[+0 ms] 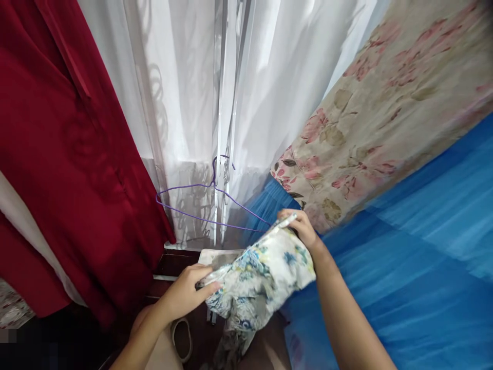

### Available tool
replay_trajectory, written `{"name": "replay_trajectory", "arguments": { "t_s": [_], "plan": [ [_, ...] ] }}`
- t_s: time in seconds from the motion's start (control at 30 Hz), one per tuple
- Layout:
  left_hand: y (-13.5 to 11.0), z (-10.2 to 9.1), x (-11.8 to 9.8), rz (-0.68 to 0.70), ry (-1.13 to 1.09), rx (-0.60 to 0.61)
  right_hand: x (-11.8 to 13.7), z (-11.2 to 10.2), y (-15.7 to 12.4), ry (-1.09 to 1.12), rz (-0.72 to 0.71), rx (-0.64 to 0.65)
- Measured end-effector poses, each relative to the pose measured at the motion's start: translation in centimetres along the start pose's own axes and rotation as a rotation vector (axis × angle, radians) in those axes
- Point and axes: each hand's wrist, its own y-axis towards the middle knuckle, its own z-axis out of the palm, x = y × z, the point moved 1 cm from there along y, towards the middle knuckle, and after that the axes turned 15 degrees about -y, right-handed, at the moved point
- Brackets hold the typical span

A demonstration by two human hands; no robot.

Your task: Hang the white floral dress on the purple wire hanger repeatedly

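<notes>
A white cloth with a blue and yellow flower print [259, 277] is stretched and bunched between both my hands, low in the middle of the view. My left hand [187, 294] is closed on its lower left edge. My right hand [300, 225] pinches its upper right corner. Just above the cloth a thin purple wire hanger [210, 201] hangs in front of a white sheer curtain [185, 103], a short way from my right hand.
A red curtain [65, 149] hangs at the left. A blue netting fabric [416, 267] covers the right side, with a beige cloth printed with pink flowers [385, 118] above it. A dark wooden ledge [173, 267] lies below the curtain.
</notes>
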Motion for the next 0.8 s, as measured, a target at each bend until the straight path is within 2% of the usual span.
{"name": "replay_trajectory", "arguments": {
  "t_s": [0.03,0.13,0.23,0.33,0.43,0.5,0.57,0.67,0.73,0.8],
  "plan": [
    [0.0,-0.8,-0.5,0.042,0.016,-0.024,-0.2,1.1,1.9,0.067,0.011,0.02],
    [-0.2,-3.4,-1.2,0.06,0.075,-0.13,0.4,5.4,5.9,0.245,0.091,0.225],
    [-0.8,-6.7,-0.3,0.006,0.139,-0.215,1.8,8.2,6.9,0.326,0.114,0.388],
    [-1.3,-10.9,2.3,0.016,0.268,-0.12,2.6,8.7,6.2,0.433,0.165,0.481],
    [-0.7,-15.5,5.0,0.023,0.376,0.03,2.8,8.4,5.6,0.481,0.217,0.434],
    [0.7,-18.5,5.8,-0.01,0.355,0.095,2.9,8.4,5.5,0.479,0.234,0.407],
    [3.0,-21.3,5.2,0.001,0.328,0.089,3.1,8.5,5.6,0.48,0.238,0.412],
    [7.0,-24.1,2.5,0.09,0.356,-0.04,3.4,8.8,5.7,0.482,0.252,0.415],
    [9.3,-24.3,0.3,0.147,0.368,-0.119,3.4,8.9,5.6,0.461,0.259,0.397],
    [10.7,-23.3,-1.7,0.217,0.299,-0.174,3.4,9.1,5.5,0.42,0.249,0.38]
  ]
}}
